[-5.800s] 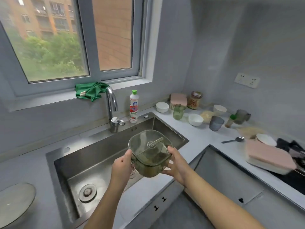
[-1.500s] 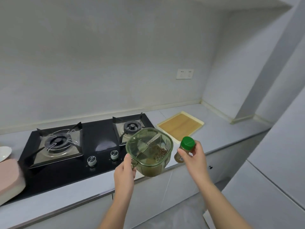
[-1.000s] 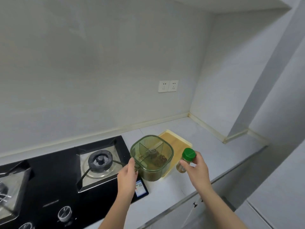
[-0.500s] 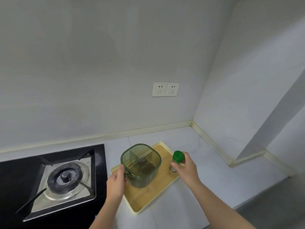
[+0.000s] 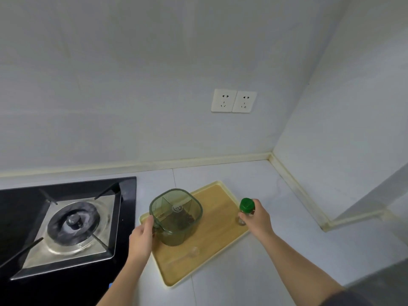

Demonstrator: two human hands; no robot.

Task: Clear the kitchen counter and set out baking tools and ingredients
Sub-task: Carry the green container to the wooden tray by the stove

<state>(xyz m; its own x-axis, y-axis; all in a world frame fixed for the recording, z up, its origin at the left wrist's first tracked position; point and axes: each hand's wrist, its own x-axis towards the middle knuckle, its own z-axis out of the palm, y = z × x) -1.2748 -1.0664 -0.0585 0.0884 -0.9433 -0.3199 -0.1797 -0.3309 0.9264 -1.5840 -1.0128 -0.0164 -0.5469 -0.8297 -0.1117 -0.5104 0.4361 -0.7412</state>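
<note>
A green see-through container (image 5: pixel 176 216) with inner dividers and dark spices stands on the left part of a wooden tray (image 5: pixel 212 237) with a cream rim. My left hand (image 5: pixel 141 237) grips its handle side. At the tray's right edge, my right hand (image 5: pixel 256 217) holds a small clear bottle with a green cap (image 5: pixel 246 206), upright, its base on or just above the tray. A faint clear spoon (image 5: pixel 189 253) lies on the tray in front of the container.
A black gas hob (image 5: pixel 66 219) with a steel burner sits directly left of the tray. The grey counter (image 5: pixel 276 250) runs right to a wall corner. A double socket (image 5: pixel 233 100) is on the back wall.
My view has turned from the sink, past the hob, to the tray. Both hands have lowered the container and the green-capped bottle over the tray; the bottle has moved to the tray's right edge.
</note>
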